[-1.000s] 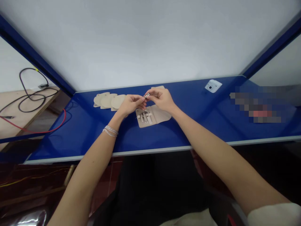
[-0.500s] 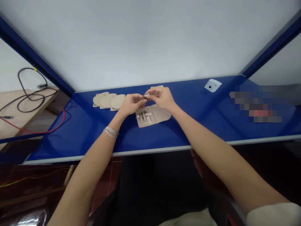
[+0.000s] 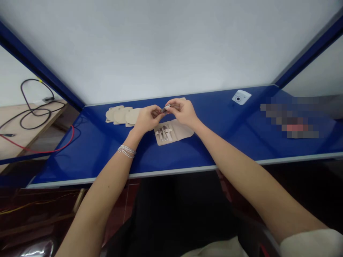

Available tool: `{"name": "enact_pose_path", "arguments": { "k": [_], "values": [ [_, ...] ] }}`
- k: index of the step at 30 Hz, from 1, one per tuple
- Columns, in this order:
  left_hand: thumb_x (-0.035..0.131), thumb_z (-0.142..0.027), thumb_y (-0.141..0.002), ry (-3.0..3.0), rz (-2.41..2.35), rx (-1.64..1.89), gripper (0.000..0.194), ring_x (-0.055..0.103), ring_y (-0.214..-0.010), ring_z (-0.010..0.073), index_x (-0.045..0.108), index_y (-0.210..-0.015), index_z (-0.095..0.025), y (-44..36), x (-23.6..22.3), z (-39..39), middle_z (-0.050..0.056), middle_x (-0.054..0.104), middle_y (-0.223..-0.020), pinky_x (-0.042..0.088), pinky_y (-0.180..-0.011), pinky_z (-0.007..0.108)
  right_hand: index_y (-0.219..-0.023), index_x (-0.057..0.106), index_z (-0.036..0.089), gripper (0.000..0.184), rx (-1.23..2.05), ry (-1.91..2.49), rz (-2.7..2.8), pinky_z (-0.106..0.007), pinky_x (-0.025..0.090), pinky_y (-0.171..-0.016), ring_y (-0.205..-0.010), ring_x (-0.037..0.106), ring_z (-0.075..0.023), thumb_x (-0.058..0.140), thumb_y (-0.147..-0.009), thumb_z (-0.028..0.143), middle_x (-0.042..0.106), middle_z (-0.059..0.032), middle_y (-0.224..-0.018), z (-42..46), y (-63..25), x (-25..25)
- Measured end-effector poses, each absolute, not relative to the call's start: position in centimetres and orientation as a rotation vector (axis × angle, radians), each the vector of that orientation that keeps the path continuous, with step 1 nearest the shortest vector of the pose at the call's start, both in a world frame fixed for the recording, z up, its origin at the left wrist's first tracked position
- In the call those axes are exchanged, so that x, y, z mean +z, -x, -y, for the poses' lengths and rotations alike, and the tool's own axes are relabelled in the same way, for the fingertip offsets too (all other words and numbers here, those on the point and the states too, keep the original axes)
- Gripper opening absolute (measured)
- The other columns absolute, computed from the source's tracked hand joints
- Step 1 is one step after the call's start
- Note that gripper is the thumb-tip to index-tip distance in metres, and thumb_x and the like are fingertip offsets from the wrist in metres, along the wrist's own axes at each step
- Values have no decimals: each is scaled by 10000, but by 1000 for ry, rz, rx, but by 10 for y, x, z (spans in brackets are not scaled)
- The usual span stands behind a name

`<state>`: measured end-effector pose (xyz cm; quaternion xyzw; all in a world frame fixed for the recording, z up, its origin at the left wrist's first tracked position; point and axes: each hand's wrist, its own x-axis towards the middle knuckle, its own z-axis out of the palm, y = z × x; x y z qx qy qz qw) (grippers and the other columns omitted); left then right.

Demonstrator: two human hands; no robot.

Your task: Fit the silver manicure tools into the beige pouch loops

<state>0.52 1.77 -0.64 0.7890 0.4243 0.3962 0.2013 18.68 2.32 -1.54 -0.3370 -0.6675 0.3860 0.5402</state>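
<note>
Between my two hands is a small shiny nail clipper (image 3: 166, 107), held just above the table. My left hand (image 3: 149, 117) pinches its left end, and my right hand (image 3: 182, 110) has fingertips closed on its right end. Below them an opened beige manicure case (image 3: 183, 130) lies on the table, its flap spread to the right. Several metal grooming tools (image 3: 164, 133) sit under straps in the left half of the case. My fingers partly hide the clipper.
Several closed beige cases (image 3: 122, 115) overlap to the left of my left hand. Another beige piece (image 3: 183, 99) shows partly behind my right hand. A white instant camera (image 3: 241, 97) lies back right on the blue table (image 3: 219, 142). A blurred-out patch covers the far right. Cables (image 3: 40, 117) lie at left.
Both hands stay in nearly the same place with the nail clipper between them. The clipper's angle differs slightly, and the view has shifted a little.
</note>
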Motion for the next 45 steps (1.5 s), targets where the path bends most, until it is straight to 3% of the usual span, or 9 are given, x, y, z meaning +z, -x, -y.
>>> {"name": "enact_pose_path", "arguments": {
  "k": [8, 18, 30, 35, 40, 45],
  "values": [
    [587, -301, -814, -2424, -1251, 1014, 236, 599, -645, 151, 730, -897, -133, -11, 3, -8, 76, 708, -791, 465, -655, 278, -837, 624, 166, 128, 841, 856, 1600, -337, 569, -758, -711, 662, -164, 659, -782, 276, 681, -45, -807, -17, -187, -11],
    [515, -278, -845, -2580, -1271, 913, 239, 516, -602, 149, 712, -801, -150, -11, 3, -8, 62, 642, -699, 380, -617, 285, -827, 611, 160, 105, 840, 838, 1573, -335, 576, -739, -702, 665, -166, 647, -781, 248, 668, -49, -782, -19, -186, -14],
    [499, -242, -820, -2632, -1248, 843, 234, 522, -602, 147, 703, -759, -145, -11, 6, -6, 66, 651, -709, 376, -609, 286, -801, 610, 176, 100, 840, 871, 1578, -337, 583, -755, -725, 656, -167, 660, -767, 256, 657, -37, -790, -17, -183, -15],
    [536, -247, -793, -2544, -1229, 849, 214, 535, -568, 141, 717, -744, -144, -8, 6, -7, 55, 657, -655, 401, -605, 288, -790, 604, 178, 82, 878, 855, 1595, -349, 578, -752, -708, 662, -172, 648, -763, 241, 653, -38, -785, -18, -183, -15],
    [664, -369, -752, -2241, -1234, 968, 258, 611, -605, 147, 746, -819, -134, -3, 7, -8, 68, 716, -714, 460, -601, 260, -792, 618, 170, 60, 926, 853, 1653, -366, 574, -750, -719, 685, -191, 644, -769, 218, 676, -39, -770, -17, -183, -15],
    [696, -400, -736, -2250, -1256, 890, 278, 597, -557, 140, 760, -775, -132, 1, 9, -9, 61, 708, -653, 443, -548, 245, -806, 640, 169, 50, 931, 864, 1696, -385, 575, -740, -751, 696, -208, 644, -773, 207, 693, -49, -788, -18, -182, -20]
  ]
}}
